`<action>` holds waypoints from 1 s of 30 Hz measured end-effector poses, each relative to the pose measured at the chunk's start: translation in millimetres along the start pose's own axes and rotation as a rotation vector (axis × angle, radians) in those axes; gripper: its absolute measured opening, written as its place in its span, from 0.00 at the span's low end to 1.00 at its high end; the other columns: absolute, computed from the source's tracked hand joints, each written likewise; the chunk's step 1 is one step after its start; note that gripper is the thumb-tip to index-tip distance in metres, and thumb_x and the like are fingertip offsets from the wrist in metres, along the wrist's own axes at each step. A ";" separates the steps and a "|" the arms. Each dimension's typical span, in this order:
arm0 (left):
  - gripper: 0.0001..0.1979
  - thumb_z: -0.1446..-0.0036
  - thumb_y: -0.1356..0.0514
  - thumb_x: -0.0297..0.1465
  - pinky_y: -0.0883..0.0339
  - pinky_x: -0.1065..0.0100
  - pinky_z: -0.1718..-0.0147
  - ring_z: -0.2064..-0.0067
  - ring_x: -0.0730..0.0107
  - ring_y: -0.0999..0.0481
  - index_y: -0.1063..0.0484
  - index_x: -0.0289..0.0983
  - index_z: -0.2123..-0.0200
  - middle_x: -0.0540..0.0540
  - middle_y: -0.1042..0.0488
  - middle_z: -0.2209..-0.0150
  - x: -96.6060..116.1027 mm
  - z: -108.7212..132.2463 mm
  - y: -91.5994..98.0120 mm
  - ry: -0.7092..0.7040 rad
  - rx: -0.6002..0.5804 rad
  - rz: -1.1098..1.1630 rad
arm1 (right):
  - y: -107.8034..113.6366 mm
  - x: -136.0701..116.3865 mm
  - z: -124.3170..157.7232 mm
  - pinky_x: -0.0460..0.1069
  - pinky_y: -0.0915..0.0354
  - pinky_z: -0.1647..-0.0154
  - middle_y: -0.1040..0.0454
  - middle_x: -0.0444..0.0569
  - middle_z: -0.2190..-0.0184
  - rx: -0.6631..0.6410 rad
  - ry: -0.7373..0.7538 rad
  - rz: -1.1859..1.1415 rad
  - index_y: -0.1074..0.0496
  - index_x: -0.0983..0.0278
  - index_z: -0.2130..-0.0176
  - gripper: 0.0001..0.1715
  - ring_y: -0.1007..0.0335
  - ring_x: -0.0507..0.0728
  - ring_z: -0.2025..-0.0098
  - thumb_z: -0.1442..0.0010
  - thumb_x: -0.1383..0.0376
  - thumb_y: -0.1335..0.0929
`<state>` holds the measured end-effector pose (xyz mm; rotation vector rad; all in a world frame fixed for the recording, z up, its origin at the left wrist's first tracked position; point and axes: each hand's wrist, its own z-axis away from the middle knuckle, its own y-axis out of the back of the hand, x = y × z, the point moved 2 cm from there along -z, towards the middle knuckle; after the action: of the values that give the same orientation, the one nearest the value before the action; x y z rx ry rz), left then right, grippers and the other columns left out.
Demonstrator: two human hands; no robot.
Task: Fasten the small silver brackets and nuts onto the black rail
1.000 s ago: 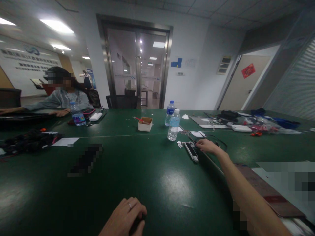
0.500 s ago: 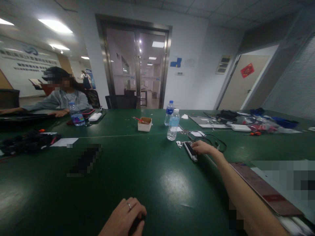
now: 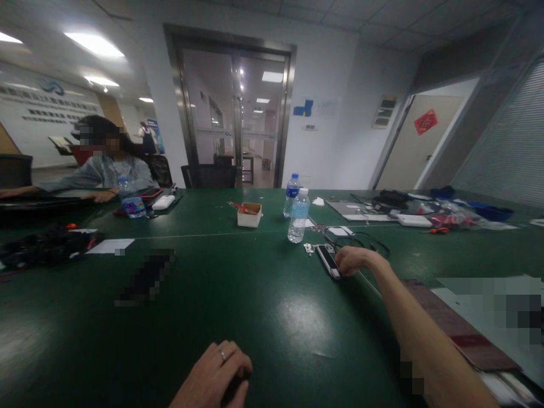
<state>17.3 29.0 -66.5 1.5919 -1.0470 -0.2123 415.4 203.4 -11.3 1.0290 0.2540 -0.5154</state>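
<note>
On the green table my left hand (image 3: 215, 374) rests near the front edge, a ring on one finger. Its fingers bend loosely and the thumb stands apart, with nothing seen between them. Farther out, my right hand (image 3: 353, 260) is closed at the right side of a slim white device with a black top (image 3: 328, 260). Its fingertips are hidden, so what they pinch cannot be made out. Small white metal brackets (image 3: 309, 248) lie at the device's far end, and a dark cable (image 3: 376, 241) loops just behind the hand.
Two water bottles (image 3: 299, 218) stand beyond the device. A small open box (image 3: 249, 216) holds a red tool. A brown folder (image 3: 463, 334) lies under my right forearm's side. At left are a blurred dark object (image 3: 147, 277), black cables (image 3: 46, 246) and a seated person (image 3: 114, 164).
My right hand has shifted slightly nearer and to the right along the device, its fingers now more curled. The left hand has stayed in place.
</note>
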 end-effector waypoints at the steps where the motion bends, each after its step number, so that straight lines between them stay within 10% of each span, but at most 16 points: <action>1: 0.12 0.51 0.45 0.23 0.35 0.68 0.65 0.67 0.66 0.26 0.31 0.41 0.63 0.50 0.26 0.67 0.2 -0.1 0.0 -0.002 0.000 0.002 | -0.3 0.2 -0.3 0.43 0.31 0.70 0.27 0.44 0.79 0.003 -0.009 0.010 0.27 0.66 0.76 0.06 0.27 0.53 0.72 0.59 0.74 0.29; 11: 0.12 0.50 0.45 0.24 0.34 0.67 0.63 0.66 0.65 0.26 0.31 0.42 0.62 0.50 0.26 0.65 -2.3 1.1 0.2 0.022 -0.042 0.040 | 19.6 -17.0 5.4 0.46 0.35 0.64 0.24 0.51 0.65 0.297 0.098 0.239 0.25 0.66 0.61 0.11 0.27 0.57 0.62 0.46 0.66 0.32; 19: 0.13 0.52 0.45 0.23 0.35 0.65 0.62 0.66 0.65 0.26 0.31 0.42 0.63 0.50 0.26 0.66 -3.1 0.5 -1.0 0.020 -0.044 0.020 | -10.9 -51.7 -8.9 0.44 0.38 0.63 0.24 0.47 0.65 0.380 0.266 0.380 0.23 0.63 0.64 0.10 0.28 0.56 0.61 0.49 0.70 0.30; 30: 0.11 0.51 0.45 0.25 0.34 0.66 0.60 0.65 0.65 0.27 0.30 0.42 0.63 0.50 0.25 0.65 -3.0 1.5 -2.0 0.051 -0.046 0.028 | -5.3 -38.1 -6.4 0.48 0.36 0.58 0.25 0.56 0.57 0.453 0.079 0.374 0.28 0.66 0.55 0.17 0.28 0.60 0.54 0.42 0.59 0.33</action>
<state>15.6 29.9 -69.8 1.5332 -1.0176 -0.1744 380.4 217.7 -1.9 1.5015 0.0076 -0.1917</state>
